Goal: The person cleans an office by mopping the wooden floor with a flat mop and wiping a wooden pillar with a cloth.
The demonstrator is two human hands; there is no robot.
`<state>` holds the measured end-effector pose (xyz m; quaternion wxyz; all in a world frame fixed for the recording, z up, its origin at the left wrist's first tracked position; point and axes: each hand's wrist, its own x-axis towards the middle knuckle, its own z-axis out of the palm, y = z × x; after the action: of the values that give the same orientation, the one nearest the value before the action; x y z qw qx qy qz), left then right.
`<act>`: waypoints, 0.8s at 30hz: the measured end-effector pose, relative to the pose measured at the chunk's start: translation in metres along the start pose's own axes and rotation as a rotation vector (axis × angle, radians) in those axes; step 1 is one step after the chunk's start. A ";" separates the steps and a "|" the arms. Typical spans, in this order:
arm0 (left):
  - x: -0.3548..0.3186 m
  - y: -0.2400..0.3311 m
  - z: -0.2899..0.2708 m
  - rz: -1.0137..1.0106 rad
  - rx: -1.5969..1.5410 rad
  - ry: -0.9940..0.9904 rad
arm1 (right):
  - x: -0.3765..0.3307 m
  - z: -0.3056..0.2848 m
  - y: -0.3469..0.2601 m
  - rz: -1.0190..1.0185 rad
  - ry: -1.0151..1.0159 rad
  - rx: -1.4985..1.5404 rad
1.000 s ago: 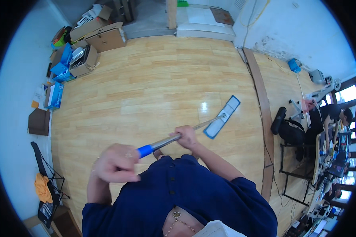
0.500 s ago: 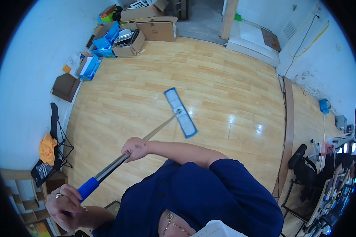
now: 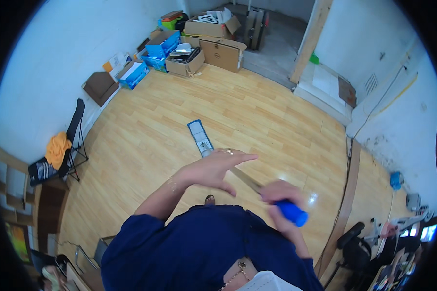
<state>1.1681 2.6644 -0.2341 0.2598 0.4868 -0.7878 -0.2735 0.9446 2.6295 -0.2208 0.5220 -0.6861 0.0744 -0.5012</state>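
The flat mop has a long head with a blue fringe and a pale top, which lies on the wood floor ahead of me. My left hand is open, with thumb and fingers apart, beside the mop's pole; it hides part of the mop head and the lower pole. My right hand, somewhat blurred, is closed around the upper pole at its blue grip. The bare stretch of pole slants between the two hands.
Cardboard boxes and blue boxes line the far wall. A folding chair with an orange cloth stands at the left. On the right are a floor strip with cables, an office chair and a cluttered desk.
The mop's blue grip has swung from my lower left to my right. My right hand has shifted to the grip; my left hand has let go of it and opened near the pole.
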 end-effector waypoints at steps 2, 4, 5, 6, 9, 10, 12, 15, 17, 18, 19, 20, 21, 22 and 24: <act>0.014 -0.083 0.074 -0.011 0.045 -0.094 | -0.023 -0.019 -0.019 0.047 0.206 0.092; 0.040 -0.114 0.139 -0.092 0.168 -0.326 | -0.047 -0.041 -0.026 0.069 0.218 0.101; 0.058 -0.113 0.164 -0.192 0.209 -0.525 | -0.059 -0.054 -0.028 0.048 0.163 0.035; 0.063 -0.113 0.186 -0.138 0.192 -0.406 | -0.070 -0.067 -0.031 0.025 0.101 -0.021; 0.075 -0.085 0.235 -0.066 0.122 -0.202 | -0.093 -0.100 -0.061 -0.009 0.187 -0.097; 0.083 -0.070 0.250 -0.043 0.104 -0.193 | -0.102 -0.106 -0.074 -0.045 0.265 -0.138; 0.093 -0.044 0.285 -0.007 0.052 -0.178 | -0.112 -0.102 -0.101 -0.109 0.577 -0.125; 0.109 -0.004 0.325 0.084 -0.095 -0.182 | -0.129 -0.118 -0.146 -0.115 0.942 -0.049; 0.117 0.015 0.324 0.182 -0.165 -0.313 | -0.158 -0.145 -0.157 -0.099 1.036 -0.146; 0.119 0.014 0.329 0.176 -0.173 -0.313 | -0.171 -0.153 -0.157 -0.060 1.072 -0.276; 0.121 0.009 0.334 0.169 -0.192 -0.339 | -0.183 -0.160 -0.154 -0.022 1.103 -0.404; 0.122 0.004 0.339 0.173 -0.208 -0.375 | -0.190 -0.164 -0.149 0.011 1.144 -0.540; 0.121 -0.004 0.341 0.176 -0.223 -0.408 | -0.189 -0.164 -0.142 0.012 1.150 -0.545; 0.118 -0.012 0.340 0.180 -0.225 -0.414 | -0.187 -0.162 -0.134 -0.021 1.090 -0.460; 0.114 -0.028 0.335 0.145 -0.210 -0.353 | -0.182 -0.161 -0.119 -0.087 0.963 -0.297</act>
<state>0.9140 2.6099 -0.4766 0.1859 0.3438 -0.8212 -0.4158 0.6829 2.6928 -0.2452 0.3039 -0.4464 0.3487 -0.7660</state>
